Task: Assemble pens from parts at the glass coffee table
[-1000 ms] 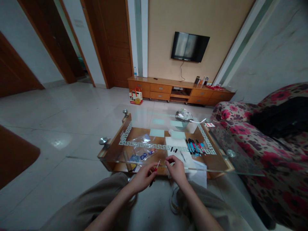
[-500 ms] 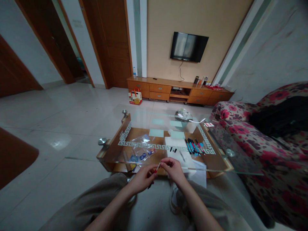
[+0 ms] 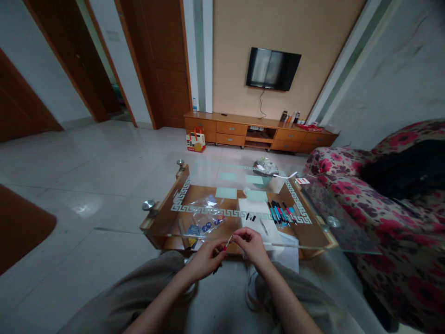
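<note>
In the head view, my left hand (image 3: 209, 256) holds a red and black pen (image 3: 224, 248) in front of the near edge of the glass table (image 3: 163, 223). The pen is tilted, its thin pale end pointing up to my right hand (image 3: 249, 242), whose thumb and finger are pinching this end. Beyond my right hand, one slim pen (image 3: 264, 226) and small black pieces (image 3: 247, 216) lie over white paper (image 3: 248, 206). To their right is a group of pens (image 3: 278, 213); to the left, clear plastic packaging (image 3: 200, 217).
</note>
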Tool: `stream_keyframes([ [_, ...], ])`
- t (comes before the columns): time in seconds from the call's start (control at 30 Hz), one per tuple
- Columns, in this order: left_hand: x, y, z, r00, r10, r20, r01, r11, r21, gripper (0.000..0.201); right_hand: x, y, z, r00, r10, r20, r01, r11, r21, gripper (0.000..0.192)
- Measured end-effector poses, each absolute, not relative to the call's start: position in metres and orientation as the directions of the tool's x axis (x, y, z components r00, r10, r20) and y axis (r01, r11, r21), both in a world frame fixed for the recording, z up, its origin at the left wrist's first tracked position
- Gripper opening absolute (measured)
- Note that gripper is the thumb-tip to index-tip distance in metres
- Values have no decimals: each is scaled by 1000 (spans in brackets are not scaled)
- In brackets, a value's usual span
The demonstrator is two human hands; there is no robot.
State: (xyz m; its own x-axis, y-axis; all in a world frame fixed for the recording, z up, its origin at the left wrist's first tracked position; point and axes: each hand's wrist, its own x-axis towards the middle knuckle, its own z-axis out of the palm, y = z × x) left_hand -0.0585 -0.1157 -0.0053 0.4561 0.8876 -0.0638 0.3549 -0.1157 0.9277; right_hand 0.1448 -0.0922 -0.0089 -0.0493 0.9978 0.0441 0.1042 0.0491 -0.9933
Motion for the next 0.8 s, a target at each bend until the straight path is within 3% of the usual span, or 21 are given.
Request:
stream_keyframes([
  [0.57,-58,-117,-6,494,866,-72,344,-118,932,50,144,-95,-5,-79,996,28,58,33,-998,27],
  [0.8,-58,-117,-6,444,894,-55,369,-127,921,47,145,-94,-4,-37,998,48,110,52,-993,24],
])
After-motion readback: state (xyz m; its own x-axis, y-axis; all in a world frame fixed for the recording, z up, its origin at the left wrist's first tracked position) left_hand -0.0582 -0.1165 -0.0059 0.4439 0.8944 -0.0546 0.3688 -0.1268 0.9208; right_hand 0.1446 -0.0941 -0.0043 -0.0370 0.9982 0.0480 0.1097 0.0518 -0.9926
